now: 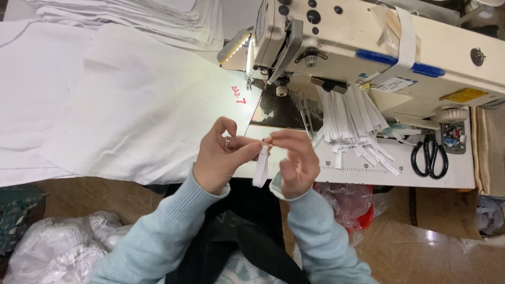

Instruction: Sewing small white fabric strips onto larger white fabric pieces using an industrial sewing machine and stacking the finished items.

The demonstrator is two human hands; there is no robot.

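Observation:
My left hand [221, 155] and my right hand [297, 160] meet in front of me, just off the sewing table's front edge. Both pinch a small white fabric strip [261, 168] that hangs down between the fingertips. A ring sits on a left finger. The cream sewing machine [368, 47] stands beyond my hands, its lamp lit over the needle area [281, 89]. A bundle of similar white strips [350, 121] hangs from the machine's arm to the right of my hands.
White cloth [115, 100] spreads over the table's left, with a stack of folded white pieces [152, 18] behind it. Black scissors [430, 156] lie at the right. Bags of white fabric [58, 247] sit on the floor at left, a red bag [347, 202] under the table.

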